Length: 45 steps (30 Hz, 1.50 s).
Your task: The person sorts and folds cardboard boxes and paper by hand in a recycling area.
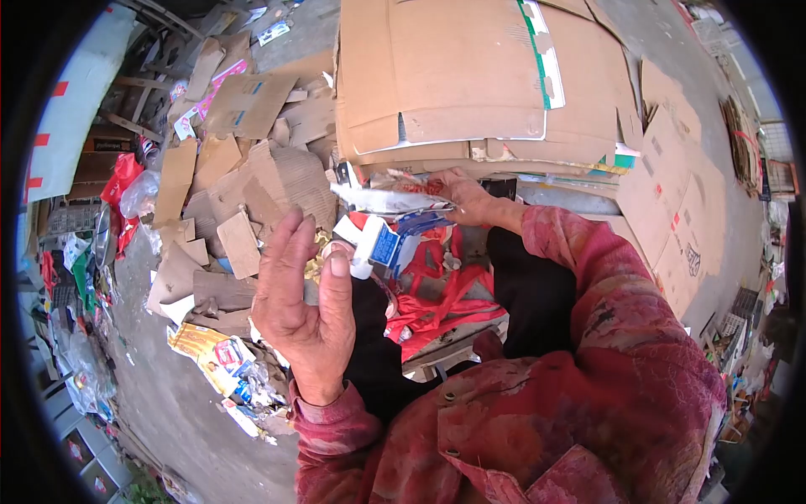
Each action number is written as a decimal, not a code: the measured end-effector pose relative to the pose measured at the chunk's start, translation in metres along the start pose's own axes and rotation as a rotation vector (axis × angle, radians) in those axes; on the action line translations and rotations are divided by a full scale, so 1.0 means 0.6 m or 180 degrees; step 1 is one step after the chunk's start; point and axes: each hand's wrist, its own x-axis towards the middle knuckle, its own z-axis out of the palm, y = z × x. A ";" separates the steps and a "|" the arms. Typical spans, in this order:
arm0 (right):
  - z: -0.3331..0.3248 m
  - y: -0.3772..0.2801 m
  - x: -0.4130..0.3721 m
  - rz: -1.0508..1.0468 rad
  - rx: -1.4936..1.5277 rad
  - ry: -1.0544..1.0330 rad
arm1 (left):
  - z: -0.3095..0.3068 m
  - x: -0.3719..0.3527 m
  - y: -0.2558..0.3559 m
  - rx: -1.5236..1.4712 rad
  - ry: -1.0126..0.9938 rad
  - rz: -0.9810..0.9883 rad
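My left hand (302, 294) is raised in front of me, fingers curled, with its thumb against a small blue and white carton (375, 249). My right hand (463, 196) reaches forward and grips a flattened white and red wrapper (386, 199) just under a stack of flattened cardboard (470, 76). Below both hands lies a heap of red plastic and paper scraps (441, 290). Red patterned sleeves cover both arms.
Torn cardboard pieces (243, 185) are strewn over the ground at left. Colourful packaging (222, 361) lies at lower left, red bags (122, 185) at far left. More flattened boxes (680, 193) spread to the right on grey concrete.
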 end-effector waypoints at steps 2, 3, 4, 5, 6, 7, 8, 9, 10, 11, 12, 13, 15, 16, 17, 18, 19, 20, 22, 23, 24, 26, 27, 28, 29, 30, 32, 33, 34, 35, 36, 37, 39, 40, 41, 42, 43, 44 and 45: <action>0.003 0.000 0.005 -0.0091 -0.0230 0.0029 | 0.003 -0.001 0.001 -0.0001 -0.0031 -0.0061; 0.004 0.000 0.005 -0.0164 -0.0478 0.0058 | 0.004 -0.001 0.001 0.0033 -0.0041 -0.0048; 0.015 0.004 0.008 -0.0163 -0.0473 0.0067 | 0.006 -0.001 0.001 0.0064 -0.0054 -0.0026; 0.031 0.008 0.014 0.0008 0.0173 0.0196 | 0.008 -0.001 0.000 0.0062 -0.0055 0.0007; 0.041 0.015 0.018 0.0179 0.0812 0.0339 | 0.010 -0.002 0.002 0.0026 -0.0129 -0.0135; 0.035 0.012 0.024 0.0189 0.0790 0.0402 | 0.014 0.000 0.005 -0.0020 -0.0210 -0.0261; 0.027 0.003 0.032 0.0380 0.0616 -0.0141 | 0.015 0.006 0.012 0.0096 -0.0234 -0.0208; 0.019 -0.006 0.038 0.0578 0.0449 -0.0673 | 0.018 0.011 0.015 0.0069 -0.0250 -0.0124; 0.007 -0.021 0.040 0.0452 0.0349 -0.0735 | 0.021 0.013 0.016 0.0175 -0.0254 -0.0221; -0.004 -0.034 0.036 0.0328 0.0248 -0.0792 | 0.024 0.014 0.016 0.0284 -0.0257 -0.0312; 0.014 -0.019 0.036 0.0131 0.0393 -0.0674 | 0.028 0.015 0.018 0.0286 -0.0215 -0.0271; 0.004 -0.024 0.028 0.0076 0.0422 -0.0509 | 0.034 0.017 0.015 0.0262 -0.0226 -0.0168; -0.033 -0.033 0.004 -0.0032 0.0753 -0.0439 | 0.039 0.020 0.001 0.0268 0.0186 0.0142; -0.062 -0.037 -0.016 -0.0001 0.0755 -0.0372 | 0.035 0.023 -0.008 0.0512 0.0250 0.0261; -0.100 -0.047 -0.042 0.0021 0.0860 -0.0279 | 0.035 0.024 -0.015 0.0301 0.0465 0.0174; -0.136 -0.057 -0.068 0.0028 0.0959 -0.0188 | 0.034 0.027 -0.020 0.0151 0.0612 -0.0006; -0.159 -0.058 -0.115 0.0240 0.1246 0.0280 | 0.034 0.033 -0.023 0.0008 0.0767 -0.0187; -0.179 -0.055 -0.169 0.0438 0.1539 0.0737 | 0.038 0.041 -0.025 0.0014 0.0765 -0.0147; -0.242 -0.052 -0.235 0.1359 0.1612 0.0112 | 0.053 0.059 -0.029 0.0226 0.0738 -0.0183; -0.255 -0.036 -0.265 0.2292 0.1632 -0.0568 | 0.070 0.068 -0.029 0.0325 0.0513 -0.0099; -0.240 0.007 -0.309 0.2484 0.1755 -0.0333 | 0.094 0.080 -0.029 0.0419 0.0283 -0.0022; -0.236 0.011 -0.399 0.3211 0.2585 0.1513 | 0.156 0.093 -0.031 0.1260 -0.0482 0.0612; -0.231 0.018 -0.440 0.3556 0.2593 0.2286 | 0.193 0.100 -0.027 0.1431 -0.0825 0.0824; -0.207 0.036 -0.474 0.2615 0.3538 0.3285 | 0.229 0.109 -0.027 0.1595 -0.1166 0.1040; -0.203 0.038 -0.504 0.2483 0.3746 0.3687 | 0.266 0.115 -0.046 0.1722 -0.1478 0.1228; -0.202 0.034 -0.528 0.2766 0.3577 0.4027 | 0.302 0.120 -0.068 0.1841 -0.1795 0.1416; -0.201 0.020 -0.562 0.2955 0.3427 0.4312 | 0.359 0.127 -0.080 0.2159 -0.2223 0.1598; -0.200 0.014 -0.571 0.2817 0.3414 0.4481 | 0.384 0.130 -0.088 0.2472 -0.2626 0.1777; -0.197 0.013 -0.580 0.2859 0.3425 0.4484 | 0.402 0.136 -0.096 0.2570 -0.2849 0.1780; -0.193 0.014 -0.592 0.2970 0.3396 0.4566 | 0.416 0.144 -0.103 0.2564 -0.2893 0.1784; -0.188 0.019 -0.601 0.3083 0.3364 0.4645 | 0.428 0.152 -0.110 0.2593 -0.2877 0.1907; -0.181 0.030 -0.608 0.3135 0.3377 0.4635 | 0.436 0.160 -0.112 0.2623 -0.2866 0.2026; -0.166 0.041 -0.622 0.3255 0.3228 0.4624 | 0.437 0.171 -0.106 0.2584 -0.3098 0.2047; -0.174 0.034 -0.614 0.3313 0.3198 0.4619 | 0.436 0.176 -0.102 0.2553 -0.3282 0.2066; -0.172 0.035 -0.611 0.3334 0.3217 0.4614 | 0.434 0.180 -0.101 0.2561 -0.3306 0.2067; -0.170 0.037 -0.609 0.3354 0.3264 0.4589 | 0.432 0.184 -0.099 0.2487 -0.3356 0.2144; -0.171 0.038 -0.607 0.3368 0.3307 0.4566 | 0.430 0.187 -0.099 0.2409 -0.3399 0.2222; -0.176 0.034 -0.594 0.3232 0.3361 0.4655 | 0.428 0.188 -0.102 0.2415 -0.3405 0.2226; -0.171 0.037 -0.596 0.3232 0.3369 0.4667 | 0.426 0.188 -0.106 0.2208 -0.3360 0.2304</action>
